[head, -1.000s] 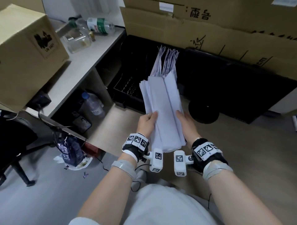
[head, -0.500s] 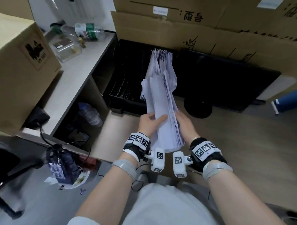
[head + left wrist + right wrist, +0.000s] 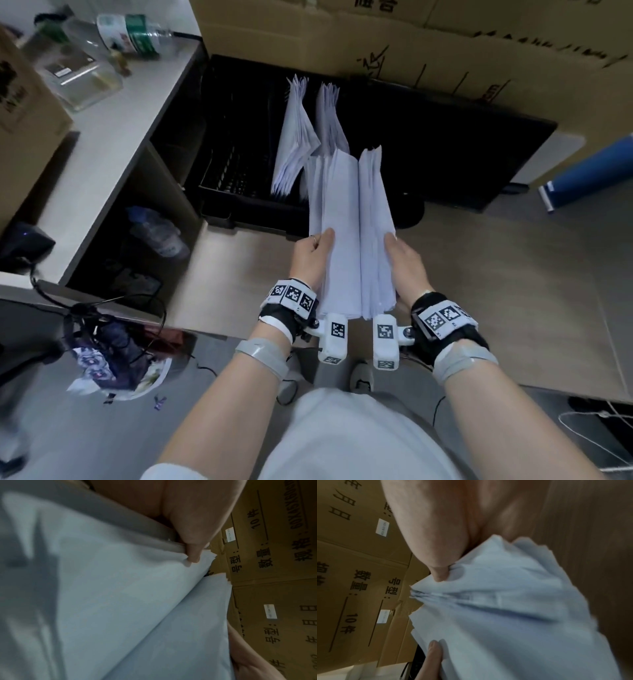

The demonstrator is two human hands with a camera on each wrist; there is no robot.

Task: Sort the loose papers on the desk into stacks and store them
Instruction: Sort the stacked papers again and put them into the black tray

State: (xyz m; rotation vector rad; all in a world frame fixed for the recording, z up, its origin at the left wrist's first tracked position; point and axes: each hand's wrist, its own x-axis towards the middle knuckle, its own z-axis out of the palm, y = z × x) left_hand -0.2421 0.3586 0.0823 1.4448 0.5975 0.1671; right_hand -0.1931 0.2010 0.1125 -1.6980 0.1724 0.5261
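Since the earlier frame the held paper stack (image 3: 349, 226) has been parted down its middle into two upright halves, where half a second before it was pressed together as one bundle with the left thumb laid across its face. The stack is held at the centre of the head view, above the wooden desk surface (image 3: 513, 291) and in front of the black file tray (image 3: 219, 178). The left hand (image 3: 313, 257) is closed on the left half, its thumb (image 3: 192, 550) pressed onto the sheets' face. The right hand (image 3: 406, 262) is closed on the right half, thumb on the near face; fingers are seen behind the sheets in the right wrist view. Two further sheaves of paper (image 3: 301, 137) are seen standing tilted in the tray, above the held stack in the frame. Cardboard boxes (image 3: 445, 51) are noted along the upper edge, and a plastic bottle (image 3: 133, 32) on the shelf at upper left.
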